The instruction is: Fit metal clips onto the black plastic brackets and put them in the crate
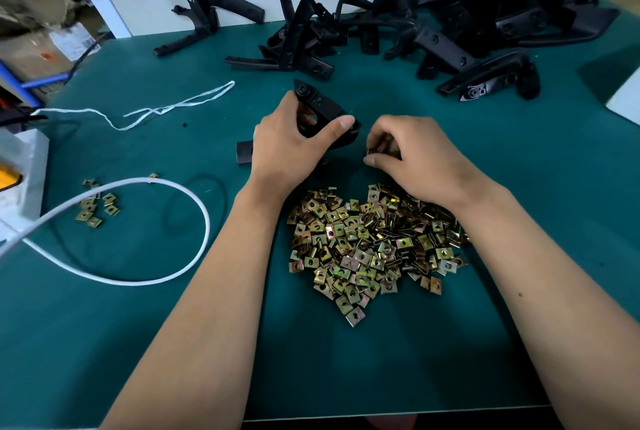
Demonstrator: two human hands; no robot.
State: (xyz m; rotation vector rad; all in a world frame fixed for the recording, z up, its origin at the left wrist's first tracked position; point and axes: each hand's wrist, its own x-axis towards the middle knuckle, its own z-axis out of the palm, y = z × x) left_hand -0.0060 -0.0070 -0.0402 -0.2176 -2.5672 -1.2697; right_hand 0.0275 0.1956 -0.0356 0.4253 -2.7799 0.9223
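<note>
At the middle of the green-topped bench (pixel 138 325), the left hand (pixel 287 149) grips a black plastic bracket (pixel 320 107), thumb across its near side and fingers curled round the far side. Most of the bracket's lower half is hidden behind that hand; only its upper arm with a round boss and a black end (pixel 243 152) poking out left of the wrist show. Just beside it, the right hand (pixel 412 159) pinches something small and metallic, seemingly a brass-coloured metal clip (pixel 375 149), between curled fingertips; it is mostly covered, so its shape is hard to make out. Toward the near edge, between the forearms, lies a heap of brass-coloured square clips (pixel 367 249), its right part hidden under the right wrist. A tangled pile of black brackets (pixel 433 31) fills the far right corner, partly cut off at the top. A few stray clips (pixel 97 208) sit near the left edge beside a white cable loop (pixel 194 215) and a thin white string (pixel 173 105).
</note>
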